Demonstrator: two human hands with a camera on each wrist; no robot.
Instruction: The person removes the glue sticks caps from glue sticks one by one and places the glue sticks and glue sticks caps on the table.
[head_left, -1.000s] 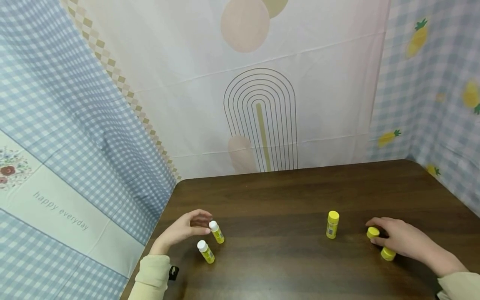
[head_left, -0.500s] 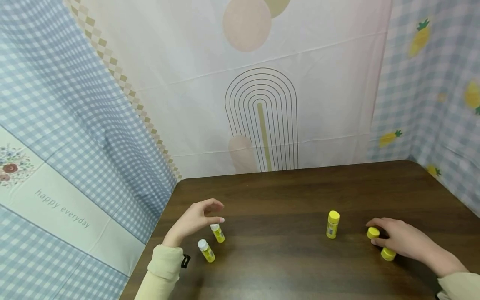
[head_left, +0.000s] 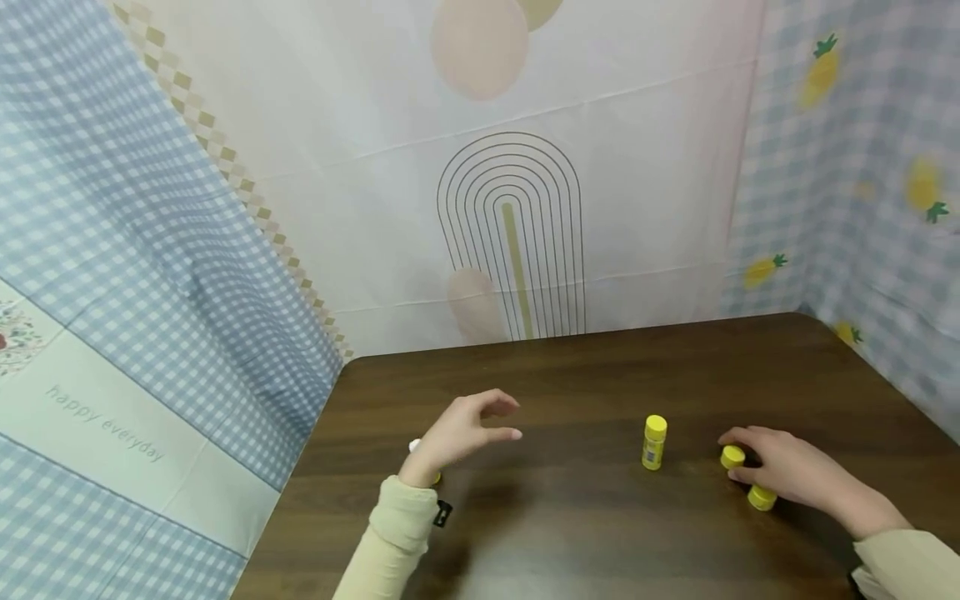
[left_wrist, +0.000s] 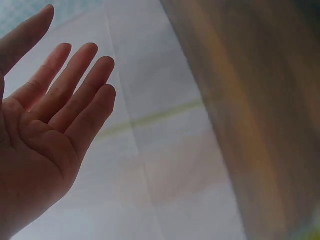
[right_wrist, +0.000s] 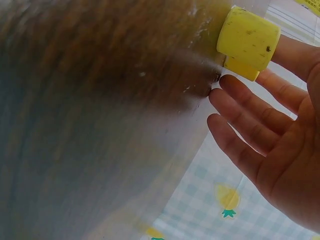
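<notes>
My left hand (head_left: 468, 429) hangs over the middle-left of the table, thumb and fingers spread with nothing between them. In the left wrist view its palm and relaxed fingers show bare. Behind the left wrist peeks a white-capped glue stick (head_left: 415, 446), mostly hidden; a second one is hidden by the sleeve. At the right, my right hand (head_left: 787, 468) holds a yellow-capped glue stick (head_left: 732, 457) between thumb and index finger, its other fingers loosely extended. Another yellow glue stick (head_left: 762, 498) stands close under that hand, large in the right wrist view. A third yellow glue stick (head_left: 654, 442) stands upright between the hands.
The dark wooden table (head_left: 570, 533) reaches back to a white hanging cloth (head_left: 637, 208) with a printed arch. Blue checked cloths hang at the left (head_left: 187, 233) and right (head_left: 862, 192).
My left hand has moved right, away from the white-capped glue sticks, and its forearm now covers most of them. The right hand keeps its place at the yellow glue sticks. The head view shifts slightly.
</notes>
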